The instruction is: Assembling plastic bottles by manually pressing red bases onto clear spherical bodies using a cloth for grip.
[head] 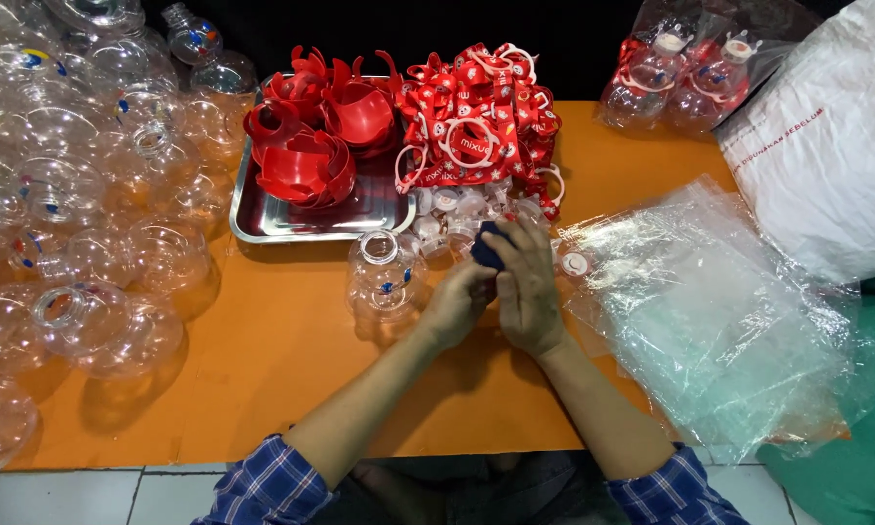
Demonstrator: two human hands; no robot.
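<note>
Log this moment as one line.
left hand: touching dark blue piece | right hand: holding it | clear bottle: upright beside left hand

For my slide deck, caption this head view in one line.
Both hands hold a dark blue piece over an orange table, beside a clear bottle.

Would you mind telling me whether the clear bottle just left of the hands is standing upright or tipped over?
Upright: the bottle stands on the orange table with its open round neck pointing up toward the camera.
</note>
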